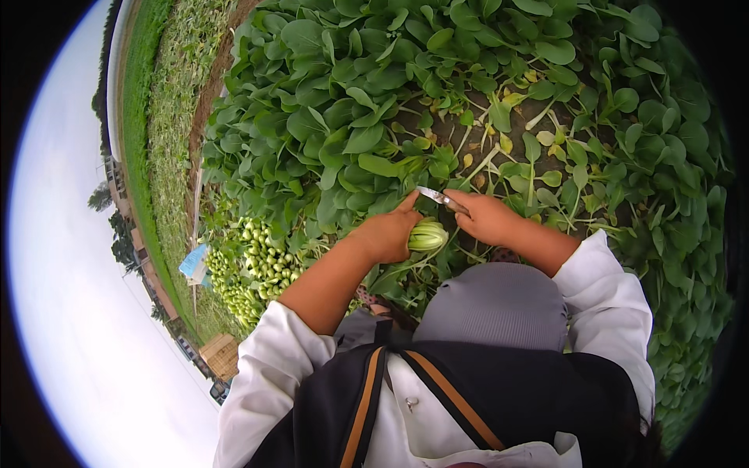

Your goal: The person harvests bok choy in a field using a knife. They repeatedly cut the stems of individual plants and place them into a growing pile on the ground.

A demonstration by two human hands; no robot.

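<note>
My left hand (386, 235) is closed around a head of leafy greens, with its pale green cut stalks (428, 235) facing me. In my right hand (484, 215) is a small knife, gripped by its handle, and its blade (432, 194) points left toward my left index finger. The blade lies just above the held stalks; whether it touches the finger or a leaf, I cannot tell. Rows of broad-leaved greens (327, 76) stand beyond both hands. Loose leaves and yellowed ones (504, 143) lie on the soil to the upper right.
A pile of cut greens (266, 257) lies at my left, stalk ends showing. Beside it is a blue and white bag or package (195, 263). Stacked wooden-looking crates (220, 355) stand farther back at lower left. Dense greens (673, 245) grow along the right.
</note>
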